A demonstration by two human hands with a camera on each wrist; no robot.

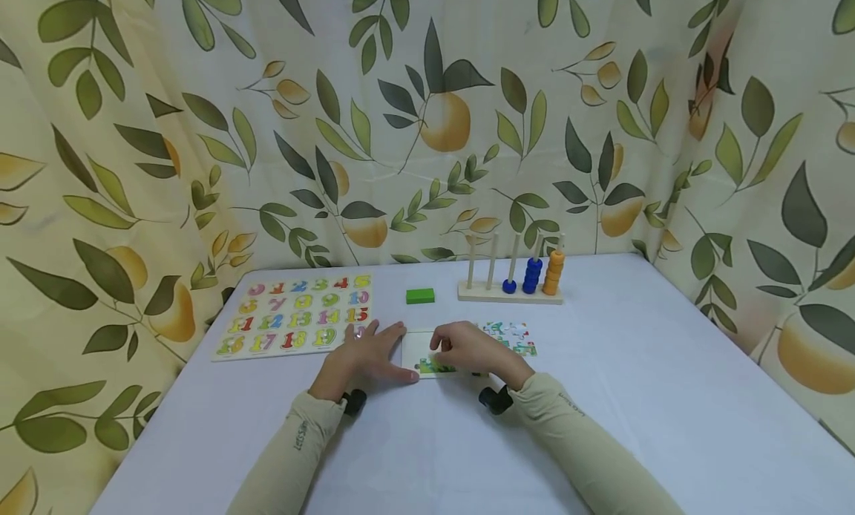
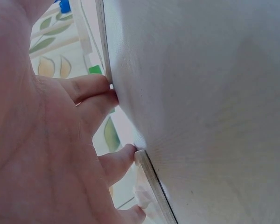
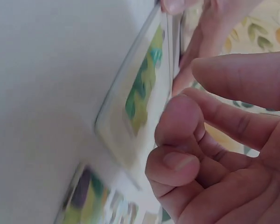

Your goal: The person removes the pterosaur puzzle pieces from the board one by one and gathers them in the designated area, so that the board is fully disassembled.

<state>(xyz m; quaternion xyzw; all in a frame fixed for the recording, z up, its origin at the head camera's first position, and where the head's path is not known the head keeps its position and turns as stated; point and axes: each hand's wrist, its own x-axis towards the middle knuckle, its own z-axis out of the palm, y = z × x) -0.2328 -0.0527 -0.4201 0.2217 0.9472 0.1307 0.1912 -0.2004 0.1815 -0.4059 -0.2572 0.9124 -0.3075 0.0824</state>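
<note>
A small white puzzle board (image 1: pixel 410 350), with joined green pieces (image 1: pixel 427 366) along its lower part, lies on the table. My left hand (image 1: pixel 364 358) is spread at its left side, the thumb on the lower left corner and other fingers reaching the edge of the number board (image 1: pixel 267 353). Over the puzzle board is my right hand (image 1: pixel 477 348), its fingers loosely bent. In the right wrist view the right thumb stands apart from the bent fingers (image 3: pixel 177 121), and no piece shows between them. Right of the board, partly behind the right hand, lies a second picture puzzle (image 1: pixel 517 338).
A green block (image 1: pixel 420 296) sits behind the puzzle board. At the back stands a wooden peg abacus (image 1: pixel 481 295) with blue beads (image 1: pixel 531 276) and orange beads (image 1: pixel 554 272). A leaf-patterned curtain (image 1: pixel 427 188) hangs behind the white table (image 1: pixel 634 374).
</note>
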